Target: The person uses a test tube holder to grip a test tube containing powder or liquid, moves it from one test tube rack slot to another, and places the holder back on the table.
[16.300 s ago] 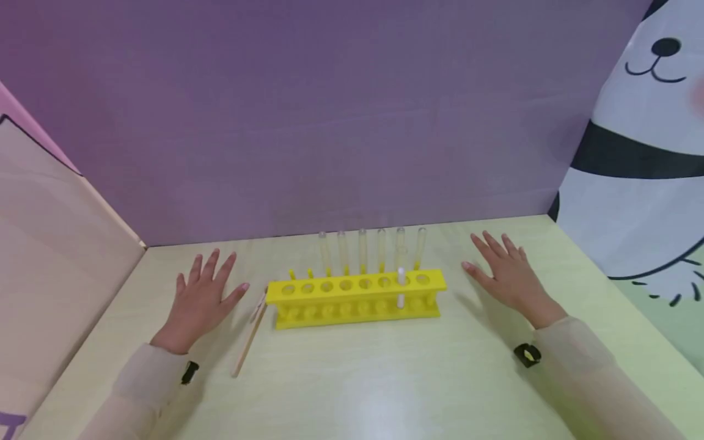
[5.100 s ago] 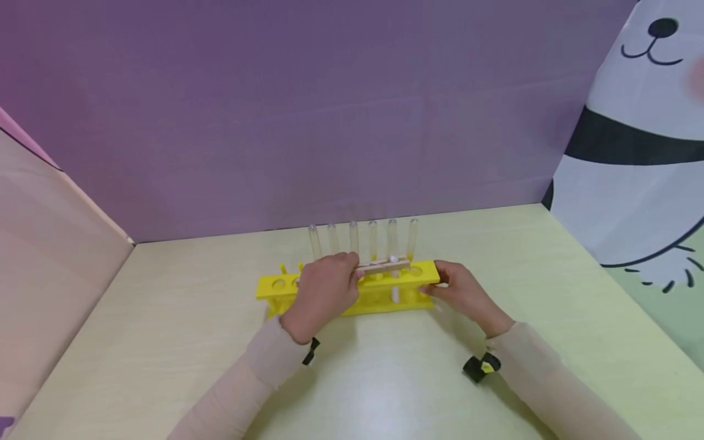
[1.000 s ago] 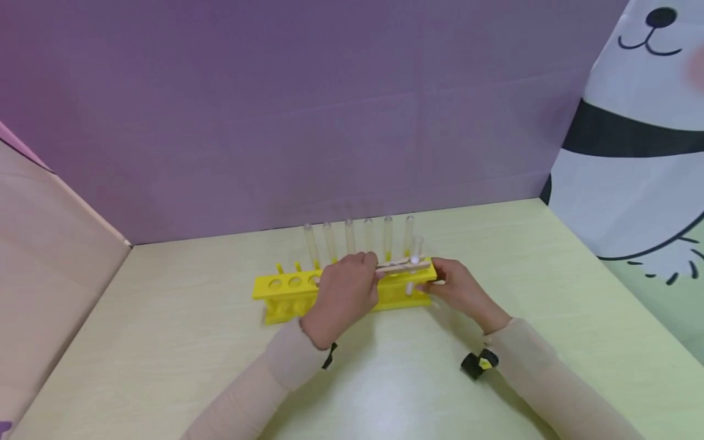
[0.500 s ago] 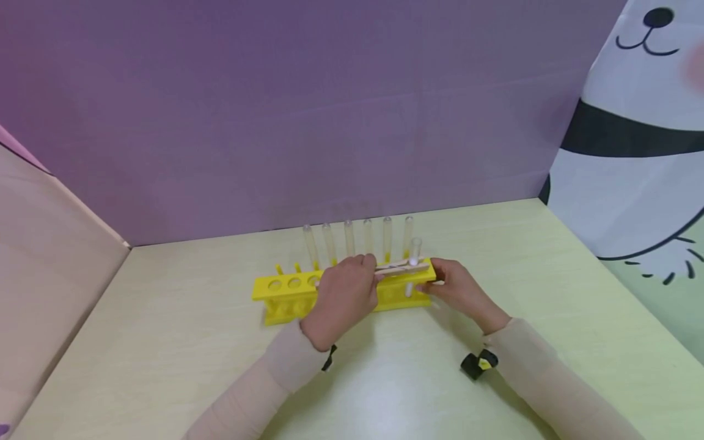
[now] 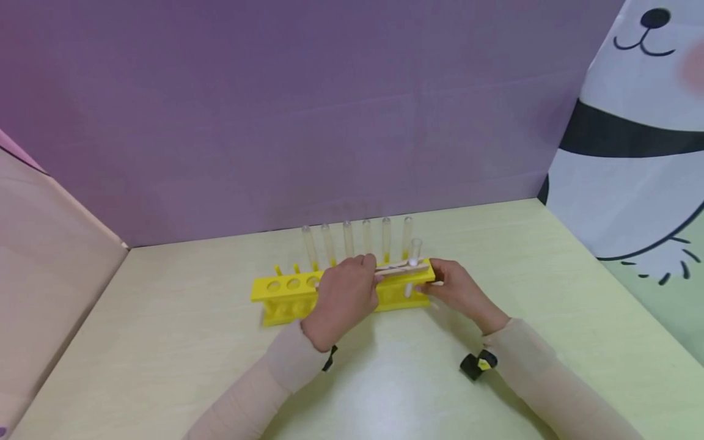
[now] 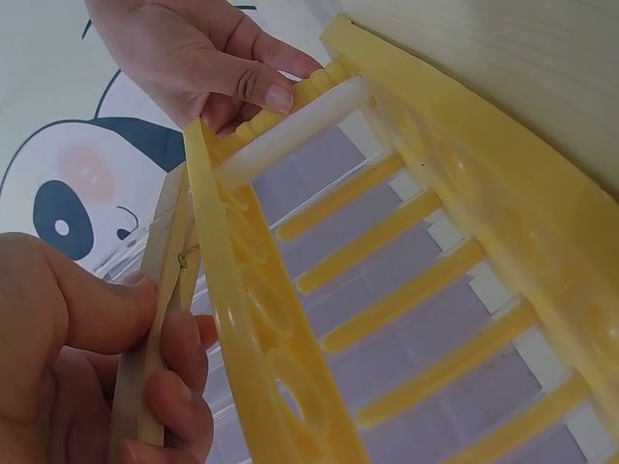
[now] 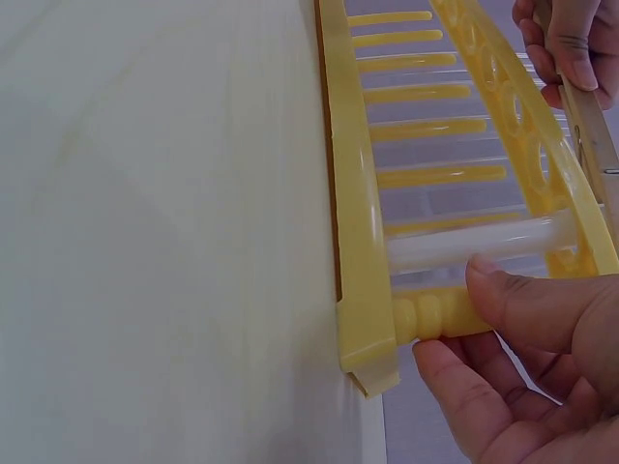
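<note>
My left hand holds a wooden test tube holder just above the top bar of a yellow test tube rack. In the left wrist view, the thumb and curled fingers wrap the holder's wooden arms. Its far end meets a test tube with white contents, which stands in the rack's rightmost hole. Whether the holder's tip still clamps the glass is unclear. With thumb and fingers, my right hand grips the end post of the rack, beside that tube.
Behind the rack, several clear test tubes sit upside down on yellow pegs. Two bare pegs stand at the left. A purple backdrop rises behind the table, with a panda-printed panel at the right.
Earlier the holder lay left of the rack and both hands were apart. Since five seconds ago, the white-filled tube has shifted one hole right. The last second shows almost no movement.
</note>
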`<state>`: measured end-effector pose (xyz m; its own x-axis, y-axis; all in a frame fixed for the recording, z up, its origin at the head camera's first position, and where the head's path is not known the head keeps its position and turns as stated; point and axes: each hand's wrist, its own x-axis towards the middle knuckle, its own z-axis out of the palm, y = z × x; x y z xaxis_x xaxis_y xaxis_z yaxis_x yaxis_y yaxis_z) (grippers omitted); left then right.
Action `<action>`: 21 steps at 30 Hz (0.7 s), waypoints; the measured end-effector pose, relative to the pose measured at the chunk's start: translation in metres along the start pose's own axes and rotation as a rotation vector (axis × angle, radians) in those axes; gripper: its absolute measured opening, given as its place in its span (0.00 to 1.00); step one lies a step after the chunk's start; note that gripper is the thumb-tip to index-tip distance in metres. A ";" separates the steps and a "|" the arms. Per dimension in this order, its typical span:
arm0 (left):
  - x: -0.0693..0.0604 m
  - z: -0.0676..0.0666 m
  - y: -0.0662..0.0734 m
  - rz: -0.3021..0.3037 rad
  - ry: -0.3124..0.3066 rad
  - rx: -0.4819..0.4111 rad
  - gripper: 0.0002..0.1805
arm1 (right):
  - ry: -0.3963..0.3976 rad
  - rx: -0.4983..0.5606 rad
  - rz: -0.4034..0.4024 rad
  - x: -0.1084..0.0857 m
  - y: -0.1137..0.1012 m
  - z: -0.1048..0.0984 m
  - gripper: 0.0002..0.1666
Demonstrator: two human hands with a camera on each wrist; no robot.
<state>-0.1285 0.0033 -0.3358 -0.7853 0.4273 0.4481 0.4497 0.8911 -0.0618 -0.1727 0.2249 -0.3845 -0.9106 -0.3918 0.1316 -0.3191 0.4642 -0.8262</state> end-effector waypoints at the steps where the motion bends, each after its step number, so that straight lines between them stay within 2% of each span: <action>1: 0.000 0.000 0.000 -0.001 0.001 0.002 0.16 | 0.000 0.000 0.002 0.000 0.000 0.000 0.19; 12: 0.001 -0.002 0.002 -0.004 0.034 0.002 0.16 | -0.006 0.036 0.007 -0.003 -0.003 -0.001 0.20; 21: 0.004 -0.006 0.003 -0.009 0.062 0.009 0.18 | -0.016 0.006 0.040 -0.002 -0.004 -0.003 0.20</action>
<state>-0.1279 0.0067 -0.3287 -0.7612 0.4096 0.5028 0.4388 0.8962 -0.0657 -0.1702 0.2262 -0.3805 -0.9185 -0.3852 0.0896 -0.2805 0.4748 -0.8342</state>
